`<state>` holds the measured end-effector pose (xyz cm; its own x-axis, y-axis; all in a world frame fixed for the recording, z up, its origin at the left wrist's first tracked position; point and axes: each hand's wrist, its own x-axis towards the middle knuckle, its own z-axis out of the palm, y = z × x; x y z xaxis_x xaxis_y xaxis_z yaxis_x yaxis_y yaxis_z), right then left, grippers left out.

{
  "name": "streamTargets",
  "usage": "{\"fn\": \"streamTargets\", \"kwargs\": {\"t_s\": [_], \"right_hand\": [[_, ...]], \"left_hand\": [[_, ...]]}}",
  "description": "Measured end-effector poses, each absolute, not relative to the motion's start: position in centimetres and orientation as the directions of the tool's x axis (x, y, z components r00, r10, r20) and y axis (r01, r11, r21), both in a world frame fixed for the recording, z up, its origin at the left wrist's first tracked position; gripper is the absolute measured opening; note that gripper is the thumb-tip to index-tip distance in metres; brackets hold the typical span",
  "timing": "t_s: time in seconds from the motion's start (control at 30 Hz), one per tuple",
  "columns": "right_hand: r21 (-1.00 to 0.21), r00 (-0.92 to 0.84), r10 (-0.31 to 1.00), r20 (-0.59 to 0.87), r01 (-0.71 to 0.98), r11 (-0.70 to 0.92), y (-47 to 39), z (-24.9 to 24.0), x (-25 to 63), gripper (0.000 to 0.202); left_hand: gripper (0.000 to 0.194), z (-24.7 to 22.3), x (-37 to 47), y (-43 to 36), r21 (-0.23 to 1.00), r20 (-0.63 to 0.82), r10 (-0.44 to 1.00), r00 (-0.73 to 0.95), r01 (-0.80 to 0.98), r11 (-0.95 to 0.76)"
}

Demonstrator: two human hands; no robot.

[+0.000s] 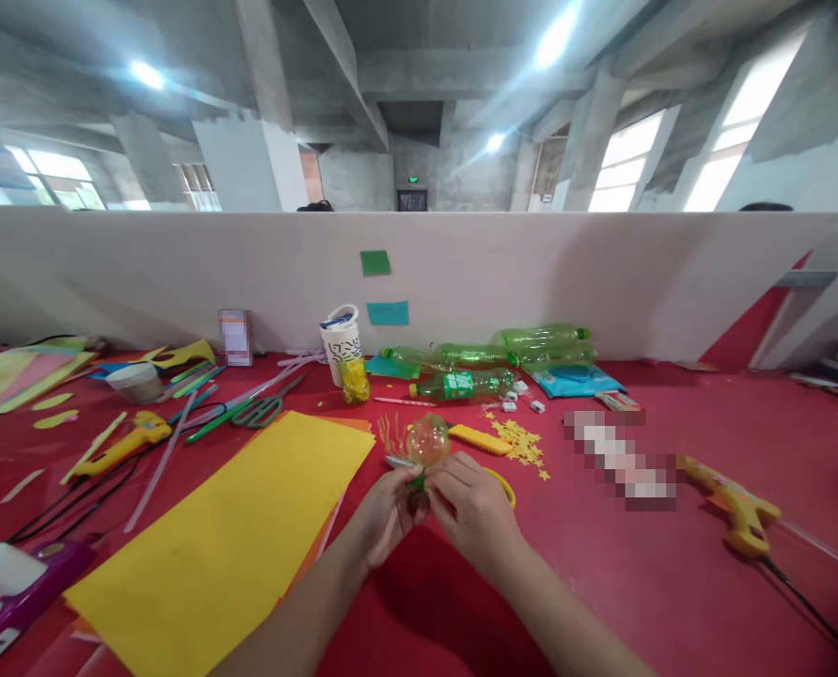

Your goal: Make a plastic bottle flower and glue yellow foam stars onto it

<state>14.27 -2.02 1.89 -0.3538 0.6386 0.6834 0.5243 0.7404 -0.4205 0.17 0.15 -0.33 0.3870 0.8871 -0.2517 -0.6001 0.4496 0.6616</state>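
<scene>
Low over the red table, a cut piece of green see-through plastic bottle [429, 437] is between my two hands, its rounded part facing away from me. Fingers of my left hand [388, 515] are closed on its green neck end. My right hand [473, 503] pinches at the same end from the right, and its fingertips hide what exactly they touch. Thin cut plastic strips [392, 434] fan out just left of the piece. Scissors with a yellow handle [503, 489] lie partly hidden behind my right hand; a blade tip shows on the left.
Yellow paper sheets [235, 545] lie at left. Green bottles [461, 384], a white cup [340, 343], a yellow cutter [481, 439] and yellow stars [521, 442] are beyond my hands. Glue guns lie at left [126, 444] and right [739, 512], with cords trailing. A white partition [461, 273] stands behind.
</scene>
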Motion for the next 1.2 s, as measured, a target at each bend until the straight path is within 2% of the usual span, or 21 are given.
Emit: {"fn": "streamTargets", "kwargs": {"t_s": [0.2,0.47,0.73,0.87,0.93,1.07,1.2], "right_hand": [[-0.507,-0.199,0.671,0.714,0.514,0.692,-2.2,1.9,14.3,0.012],[-0.519,-0.203,0.668,0.716,0.484,0.704,-2.5,1.8,14.1,0.012],[-0.677,0.062,0.728,0.683,0.429,0.598,-1.9,2.4,15.0,0.016],[-0.731,0.192,0.726,0.66,0.389,0.561,-1.3,2.8,16.1,0.03],[-0.742,0.174,0.748,0.641,0.391,0.545,-1.2,2.7,16.2,0.028],[-0.722,0.011,0.797,0.604,0.432,0.541,-1.3,1.8,15.0,0.011],[-0.708,-0.021,0.806,0.592,0.466,0.531,-1.6,1.3,14.2,0.018]], "left_hand": [[0.004,0.4,0.1,0.0,0.688,-0.241,0.89,0.387,-0.579,0.438],[0.006,0.2,-0.2,0.2,0.71,-0.191,0.904,0.382,-0.583,0.396],[0.012,0.1,-0.4,0.2,0.73,-0.154,0.917,0.369,-0.583,0.357],[0.01,0.2,-0.4,0.1,0.735,-0.149,0.906,0.397,-0.569,0.37],[0.009,0.0,-0.4,0.1,0.735,-0.146,0.904,0.401,-0.568,0.37],[0.01,-0.3,-0.3,0.3,0.733,-0.138,0.918,0.371,-0.585,0.346],[0.011,-0.7,-0.2,0.5,0.757,-0.129,0.93,0.344,-0.572,0.317]]}}
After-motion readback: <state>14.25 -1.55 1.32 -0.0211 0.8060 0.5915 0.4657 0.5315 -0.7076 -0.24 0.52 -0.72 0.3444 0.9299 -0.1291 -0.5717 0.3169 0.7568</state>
